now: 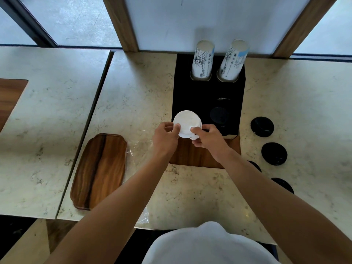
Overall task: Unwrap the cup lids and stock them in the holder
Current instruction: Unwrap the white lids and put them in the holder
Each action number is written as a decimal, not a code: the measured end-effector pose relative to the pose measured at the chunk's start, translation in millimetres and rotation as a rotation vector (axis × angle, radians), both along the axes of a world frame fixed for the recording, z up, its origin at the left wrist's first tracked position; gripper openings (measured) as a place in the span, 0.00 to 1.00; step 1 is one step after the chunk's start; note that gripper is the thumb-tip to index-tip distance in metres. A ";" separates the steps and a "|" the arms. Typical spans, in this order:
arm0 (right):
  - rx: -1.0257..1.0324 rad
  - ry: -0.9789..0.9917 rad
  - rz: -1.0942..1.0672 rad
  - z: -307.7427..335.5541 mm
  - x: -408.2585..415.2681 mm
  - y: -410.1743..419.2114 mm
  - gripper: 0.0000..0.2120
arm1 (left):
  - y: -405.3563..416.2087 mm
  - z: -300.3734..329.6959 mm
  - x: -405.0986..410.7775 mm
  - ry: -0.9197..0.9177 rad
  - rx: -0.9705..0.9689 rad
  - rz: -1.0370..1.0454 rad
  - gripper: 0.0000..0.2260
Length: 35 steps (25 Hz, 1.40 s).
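A stack of white cup lids [186,122] is held between both hands above the front left corner of the black holder [198,96]. My left hand [165,138] grips the stack's left edge, my right hand [207,138] its right side and underside. Black lids [219,115] fill the holder's front right slot. Clear plastic wrap [139,147] lies flat on the counter left of my left forearm.
Two tall stacks of printed paper cups [202,60] stand in the holder's rear slots. Several loose black lids [262,127] lie on the marble counter at the right. A wooden tray [99,170] lies at the left. A wooden base [192,155] sits under the holder's front.
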State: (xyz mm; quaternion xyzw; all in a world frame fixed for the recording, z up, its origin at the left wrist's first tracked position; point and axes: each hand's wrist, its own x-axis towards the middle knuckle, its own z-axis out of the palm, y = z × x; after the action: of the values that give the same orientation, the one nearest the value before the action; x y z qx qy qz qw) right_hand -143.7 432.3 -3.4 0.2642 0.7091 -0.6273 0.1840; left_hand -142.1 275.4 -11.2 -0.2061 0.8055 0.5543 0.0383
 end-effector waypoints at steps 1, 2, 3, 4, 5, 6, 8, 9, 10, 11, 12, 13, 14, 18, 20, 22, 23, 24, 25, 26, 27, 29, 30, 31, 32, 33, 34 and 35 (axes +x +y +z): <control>0.048 0.016 -0.003 1.5 -6.0 -0.7 0.27 | 3.2 0.9 -8.7 0.006 -0.013 0.006 0.14; 0.097 0.035 -0.007 2.6 -11.9 -1.1 0.26 | 6.5 0.6 -16.9 0.011 -0.023 0.012 0.14; 0.146 0.059 -0.007 2.8 -16.9 -1.3 0.24 | 9.7 0.4 -23.5 0.013 -0.028 0.018 0.14; 0.194 0.091 -0.002 2.6 -21.4 -1.2 0.21 | 13.1 0.6 -28.2 0.009 -0.021 0.031 0.12; 0.238 0.121 0.003 2.0 -25.8 -0.4 0.19 | 15.4 -0.8 -33.2 0.000 -0.019 0.042 0.09; 0.276 0.144 0.003 1.7 -29.6 0.1 0.18 | 17.9 -1.1 -37.1 -0.009 -0.024 0.045 0.08; 0.341 0.151 -0.011 0.0 -37.5 1.6 0.17 | 24.5 -7.7 -43.1 -0.018 -0.071 0.034 0.15; 0.362 0.147 -0.014 -2.1 -41.2 2.2 0.17 | 25.4 -11.7 -45.0 -0.021 -0.079 0.032 0.13; 0.372 0.142 -0.015 -4.1 -45.1 2.1 0.18 | 25.7 -13.5 -46.5 -0.008 -0.085 0.032 0.09; 0.371 0.138 -0.021 -5.5 -47.9 1.1 0.20 | 26.6 -16.2 -48.5 0.006 -0.099 0.025 0.08; 0.361 0.137 -0.039 -6.2 -49.4 -0.3 0.22 | 28.2 -17.9 -49.7 0.012 -0.109 0.013 0.10; 0.354 0.141 -0.054 -7.4 -51.5 -0.9 0.23 | 30.2 -19.1 -51.7 0.002 -0.106 0.005 0.11; 0.366 0.153 -0.055 -9.2 -53.3 -0.9 0.22 | 32.3 -20.2 -53.9 -0.020 -0.098 0.006 0.11; 0.527 0.210 0.047 -16.3 -58.0 -4.8 0.19 | 39.7 -25.3 -60.6 -0.111 -0.037 0.033 0.14; 0.540 0.199 0.116 -19.1 -61.2 -9.1 0.20 | 41.7 -29.0 -61.4 -0.127 -0.004 0.022 0.12; 0.491 0.151 0.196 -21.5 -65.3 -14.1 0.22 | 43.1 -30.5 -62.9 -0.142 0.039 0.015 0.11; 0.450 0.115 0.218 -22.6 -67.9 -15.9 0.23 | 44.1 -31.3 -64.2 -0.150 0.064 0.013 0.13; 0.413 0.078 0.230 -23.9 -70.2 -16.5 0.23 | 45.3 -31.3 -65.6 -0.166 0.089 0.008 0.15; 0.387 0.047 0.238 -25.5 -72.1 -16.8 0.24 | 46.3 -30.3 -67.3 -0.187 0.109 0.001 0.19; 0.370 0.023 0.243 -26.9 -73.3 -16.6 0.23 | 46.9 -29.2 -69.6 -0.213 0.122 -0.008 0.22; 0.355 0.003 0.245 -27.9 -74.3 -16.8 0.23 | 46.8 -29.1 -72.3 -0.242 0.127 -0.021 0.26; 0.330 -0.026 0.254 -28.3 -75.9 -16.6 0.23 | 45.0 -28.9 -78.3 -0.295 0.144 -0.050 0.33; 0.326 -0.041 0.266 -28.0 -76.9 -16.7 0.22 | 43.9 -28.9 -81.6 -0.314 0.154 -0.061 0.34; 0.325 -0.055 0.283 -27.0 -78.0 -17.2 0.22 | 43.4 -28.9 -85.2 -0.332 0.158 -0.072 0.35; 0.323 -0.070 0.299 -26.2 -79.7 -17.3 0.22 | 43.2 -28.4 -88.5 -0.349 0.158 -0.085 0.35; 0.324 -0.090 0.310 -25.7 -81.5 -18.2 0.21 | 43.2 -28.0 -91.0 -0.364 0.156 -0.100 0.35; 0.333 -0.107 0.320 -25.3 -83.5 -19.0 0.20 | 43.1 -27.9 -93.3 -0.376 0.148 -0.116 0.35; 0.350 -0.121 0.345 -24.4 -84.9 -20.1 0.19 | 42.8 -27.7 -94.9 -0.382 0.137 -0.131 0.36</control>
State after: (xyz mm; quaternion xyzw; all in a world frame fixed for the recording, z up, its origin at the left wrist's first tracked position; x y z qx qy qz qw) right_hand -228.6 412.2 -27.7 0.2041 0.8292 -0.4373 0.2820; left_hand -237.0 318.2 -38.9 -0.2515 0.7557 0.5549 0.2402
